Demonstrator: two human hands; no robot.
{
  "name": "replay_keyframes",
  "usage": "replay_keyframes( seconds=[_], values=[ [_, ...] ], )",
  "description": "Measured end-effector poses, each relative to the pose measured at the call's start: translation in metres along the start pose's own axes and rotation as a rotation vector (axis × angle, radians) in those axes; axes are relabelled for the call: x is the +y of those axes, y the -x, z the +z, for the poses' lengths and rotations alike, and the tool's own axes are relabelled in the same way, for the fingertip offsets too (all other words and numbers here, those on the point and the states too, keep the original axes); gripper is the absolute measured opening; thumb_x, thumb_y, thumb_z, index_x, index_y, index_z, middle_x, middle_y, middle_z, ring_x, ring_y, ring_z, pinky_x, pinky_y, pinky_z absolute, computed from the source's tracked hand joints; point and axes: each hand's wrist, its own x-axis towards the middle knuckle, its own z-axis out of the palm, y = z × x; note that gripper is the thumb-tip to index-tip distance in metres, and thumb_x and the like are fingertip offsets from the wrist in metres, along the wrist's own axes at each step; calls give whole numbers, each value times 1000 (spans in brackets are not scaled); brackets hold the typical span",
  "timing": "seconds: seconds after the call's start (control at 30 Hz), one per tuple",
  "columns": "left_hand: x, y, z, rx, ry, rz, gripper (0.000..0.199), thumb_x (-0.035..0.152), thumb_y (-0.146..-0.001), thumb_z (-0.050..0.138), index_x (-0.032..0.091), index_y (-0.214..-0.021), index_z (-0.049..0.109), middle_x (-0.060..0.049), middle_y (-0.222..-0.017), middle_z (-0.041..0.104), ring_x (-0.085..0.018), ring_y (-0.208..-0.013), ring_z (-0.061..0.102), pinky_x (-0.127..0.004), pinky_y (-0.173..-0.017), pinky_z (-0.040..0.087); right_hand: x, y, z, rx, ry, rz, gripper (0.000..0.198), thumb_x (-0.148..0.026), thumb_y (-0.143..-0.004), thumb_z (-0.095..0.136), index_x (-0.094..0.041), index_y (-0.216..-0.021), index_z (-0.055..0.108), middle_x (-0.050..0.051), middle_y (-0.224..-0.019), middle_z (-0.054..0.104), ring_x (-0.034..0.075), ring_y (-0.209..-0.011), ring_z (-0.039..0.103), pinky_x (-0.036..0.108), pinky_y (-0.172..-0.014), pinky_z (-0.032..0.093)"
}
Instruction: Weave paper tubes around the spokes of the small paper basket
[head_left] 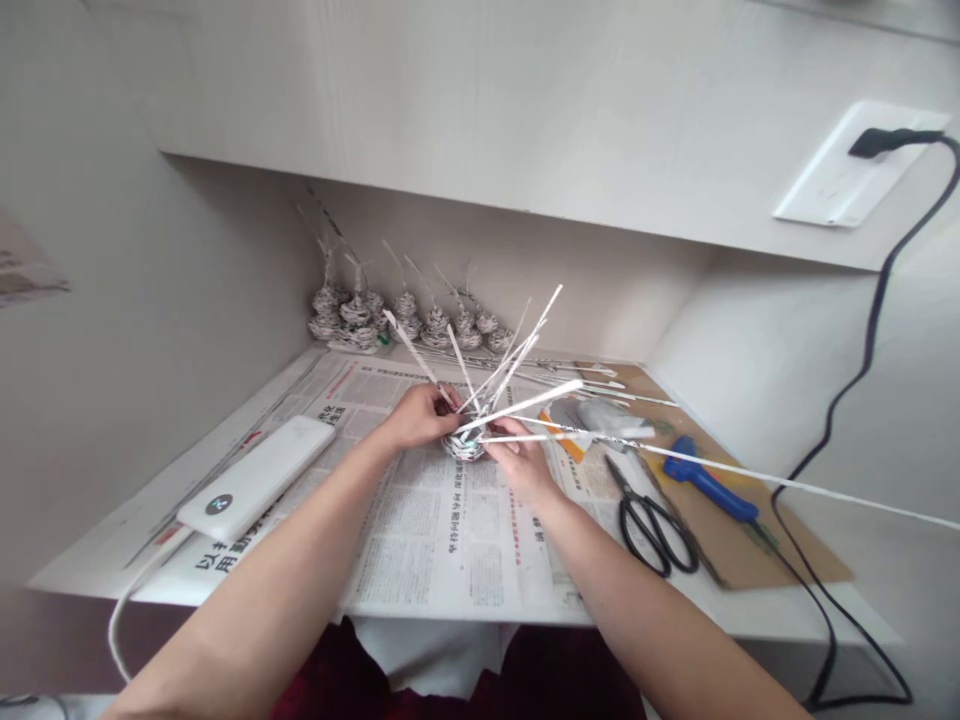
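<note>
A small round woven base of rolled newspaper strips (465, 447) sits between my hands on the newspaper sheet (405, 540). Several paper sticks (525, 405) fan up and outward from it, and one long stick reaches far to the right. My left hand (426, 415) is closed at the weave's left side, with finger and thumb pinching near the foot of the sticks. On the right side, my right hand (523, 460) grips the edge of the weave, its fingers curled around it. The fingertips of both hands are partly hidden by the sticks.
Several finished woven gourd shapes (356, 320) stand along the back wall. Black scissors (652, 525) and a blue glue gun (709, 480) on cardboard (780, 550) lie at right, its cord hanging. A white power bank (259, 475) lies left; loose paper sticks (600, 372) lie behind.
</note>
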Motion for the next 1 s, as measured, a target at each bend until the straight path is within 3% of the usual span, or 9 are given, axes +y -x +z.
replay_keyframes(
  seconds=[0.13,0.27,0.47,0.67,0.83,1.0],
  values=[
    [-1,1,2,-8,-77,44,14,23,-69,62,13,-78,63,1,-62,61,-11,-56,53,-20,-54,40,7,-2,0,42,-17,11,32,-40,-70,71,-20,-94,65,5,-92,70,19,-80,67,33,-75,55],
    [2,1,5,-4,-22,38,19,30,-67,67,13,-75,61,0,-64,61,-11,-58,53,-20,-55,40,5,-2,1,17,31,-11,32,-39,-70,72,-20,-96,66,5,-89,71,20,-82,67,33,-77,54],
    [1,0,9,10,-22,76,14,24,-67,66,14,-74,61,2,-64,59,-9,-57,51,-19,-54,38,4,-1,1,8,-56,-16,34,-37,-67,75,-18,-94,67,4,-88,71,18,-76,67,31,-73,55],
    [6,0,10,45,-30,113,8,20,-68,63,14,-72,60,1,-67,59,-9,-59,50,-19,-56,39,4,-7,-2,66,-143,63,34,-42,-67,73,-19,-92,66,3,-82,70,19,-72,66,34,-68,55],
    [13,3,13,-3,-32,161,9,22,-70,64,14,-75,63,-2,-75,63,-12,-67,56,-21,-63,44,1,-15,-6,160,-139,55,29,-40,-68,73,-18,-86,66,4,-82,70,18,-72,65,30,-65,52],
    [15,4,17,-3,-108,207,7,21,-72,62,15,-75,66,-2,-75,63,-12,-69,56,-21,-65,44,-6,-15,-5,60,-222,52,26,-36,-66,73,-16,-81,66,2,-70,68,16,-62,62,27,-58,48]
  ],
)
